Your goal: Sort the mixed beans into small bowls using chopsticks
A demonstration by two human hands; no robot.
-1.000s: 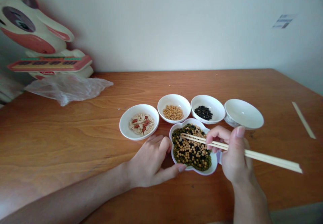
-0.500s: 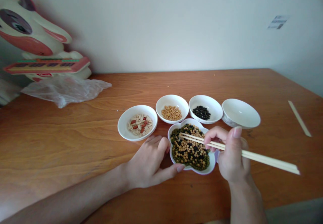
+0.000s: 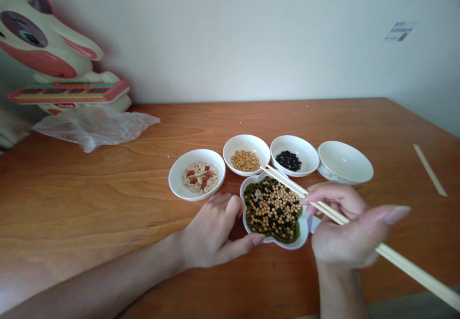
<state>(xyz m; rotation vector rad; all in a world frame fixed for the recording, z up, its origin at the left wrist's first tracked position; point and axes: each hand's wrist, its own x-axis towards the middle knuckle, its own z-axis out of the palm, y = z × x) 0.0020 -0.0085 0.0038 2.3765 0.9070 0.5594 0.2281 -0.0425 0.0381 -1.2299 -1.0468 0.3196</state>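
My right hand [image 3: 348, 228] grips a pair of wooden chopsticks [image 3: 287, 182], thumb lifted away. Their tips sit close together at the right rim of a white bowl [image 3: 247, 142] of yellow soybeans; whether they pinch a bean is too small to tell. Below lies a white, flower-shaped dish [image 3: 304, 233] of mixed green, black and yellow beans. My left hand [image 3: 215, 233] is closed against that dish's left side, its thumb on the front rim. Around it stand a bowl [image 3: 175, 180] of peanuts, a bowl [image 3: 305, 158] of black beans and an empty bowl [image 3: 345, 161].
A wooden stick [image 3: 430, 170] lies on the brown table [image 3: 108, 204] at the right. At the back left, a crumpled clear plastic bag [image 3: 97, 127] rests before a cow-shaped toy keyboard [image 3: 72, 94]. A pale wall [image 3: 233, 36] rises behind the table.
The chopstick tips have moved from among the mixed beans up to the soybean bowl's rim. My right hand has turned, its thumb swinging outward. My left hand stays at the dish.
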